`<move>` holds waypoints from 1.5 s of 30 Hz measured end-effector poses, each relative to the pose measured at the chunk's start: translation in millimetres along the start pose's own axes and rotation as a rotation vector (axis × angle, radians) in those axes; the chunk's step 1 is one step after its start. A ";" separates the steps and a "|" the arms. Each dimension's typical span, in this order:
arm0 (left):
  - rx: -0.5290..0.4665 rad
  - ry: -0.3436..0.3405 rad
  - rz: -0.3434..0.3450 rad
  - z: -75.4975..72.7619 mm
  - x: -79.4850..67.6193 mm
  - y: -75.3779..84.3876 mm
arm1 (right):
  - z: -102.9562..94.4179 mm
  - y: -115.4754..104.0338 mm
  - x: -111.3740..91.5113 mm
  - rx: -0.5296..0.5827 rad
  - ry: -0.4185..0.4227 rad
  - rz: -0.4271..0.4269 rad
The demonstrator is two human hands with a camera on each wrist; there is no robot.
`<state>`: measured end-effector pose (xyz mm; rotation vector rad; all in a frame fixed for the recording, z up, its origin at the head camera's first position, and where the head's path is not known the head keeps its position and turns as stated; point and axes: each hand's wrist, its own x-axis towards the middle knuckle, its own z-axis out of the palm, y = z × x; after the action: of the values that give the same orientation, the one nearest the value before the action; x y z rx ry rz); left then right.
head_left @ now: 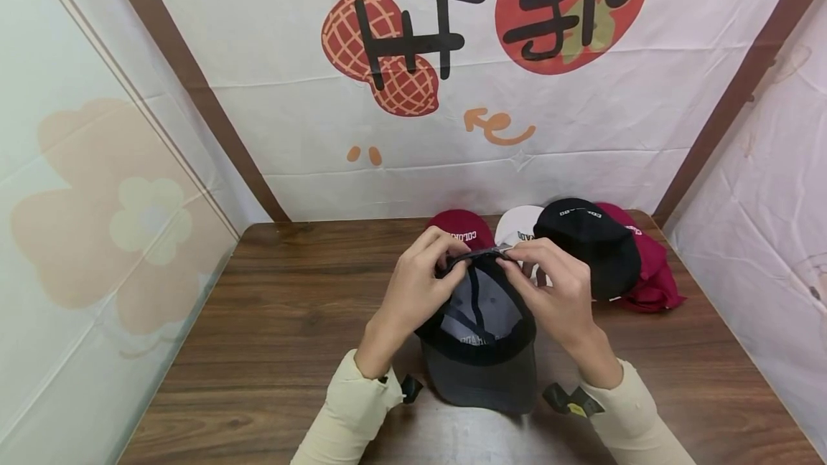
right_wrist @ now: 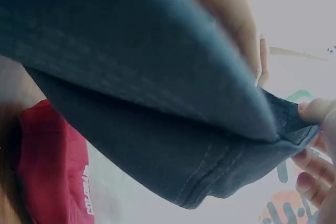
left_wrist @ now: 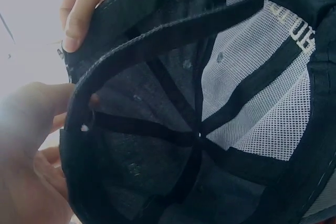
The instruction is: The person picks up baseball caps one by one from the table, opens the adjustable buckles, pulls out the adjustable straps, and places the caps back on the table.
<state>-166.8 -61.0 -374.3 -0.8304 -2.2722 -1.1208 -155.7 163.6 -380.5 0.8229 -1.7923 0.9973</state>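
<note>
A dark grey baseball cap (head_left: 481, 382) is held upside down above the table, its brim toward me and its inside facing up. At the far edge of the cap, my left hand (head_left: 416, 278) pinches one side of the back strap (head_left: 481, 255) between thumb and fingers. The other side of that strap is pinched by my right hand (head_left: 558, 285). In the left wrist view, the cap's lining (left_wrist: 157, 166) shows dark seam tapes, pale mesh and reversed lettering. The cap's outer side (right_wrist: 157, 145) fills much of the right wrist view. Fingertips partly hide the strap's fastening.
Behind the held cap, a dark red cap (head_left: 459, 224) and a white cap (head_left: 517, 221) lie near the table's back edge. A black cap (head_left: 588, 250) overlaps another dark red cap (head_left: 652, 271) at the right. A printed cloth (head_left: 271, 113) hangs behind the wooden table (head_left: 278, 321).
</note>
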 end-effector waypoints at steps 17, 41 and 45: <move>-0.109 0.142 -0.012 -4.6 0.2 -3.6 | 3.9 1.9 -3.2 -0.012 -0.081 0.001; -0.145 0.269 -0.045 -25.7 -4.2 -16.6 | 2.4 5.7 -13.0 -0.031 -0.199 0.014; -0.146 0.282 -0.060 -30.1 -5.4 -17.6 | 1.5 7.2 -14.6 -0.039 -0.219 0.009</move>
<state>-170.9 -95.8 -370.4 -0.6157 -2.0131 -1.3520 -156.9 167.3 -396.4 0.9296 -1.9962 0.9026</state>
